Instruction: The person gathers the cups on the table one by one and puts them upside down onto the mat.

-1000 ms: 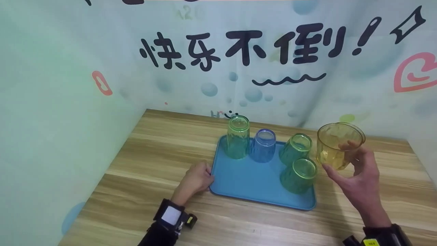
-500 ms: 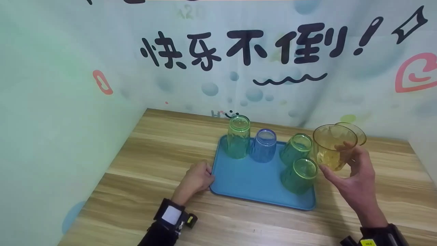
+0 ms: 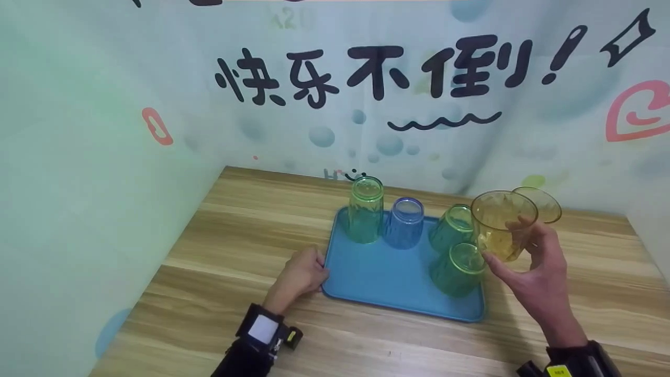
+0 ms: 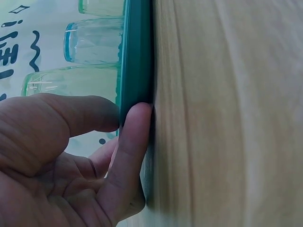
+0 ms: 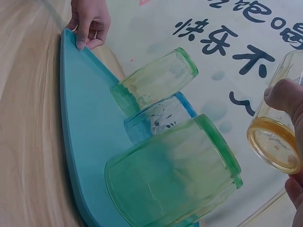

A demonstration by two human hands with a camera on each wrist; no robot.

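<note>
Behind the blue tray [image 3: 374,277], lettering [image 3: 378,78] reads "快乐不倒!"

- Far wall cloth [image 3: 408,110]: big blk text "快乐不倒!" [image 3: 378,78]
- Same cloth, R-wrist view: "饱喝" [image 5: 251,12] abv it
- Ltr "H" [image 3: 330,175] by smiley [image 3: 352,178], low on cloth
- Yel. tags [image 3: 558,371], L & R wrist units [image 3: 583,361]: illeg.

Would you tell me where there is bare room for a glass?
The tray is bare between the left hand and near green glass, before the tall green glass and blue glass; the table, left of the tray beyond that hand. Crowded: the tray's right, two green glasses, with the amber glass in the right hand nearby.
</note>
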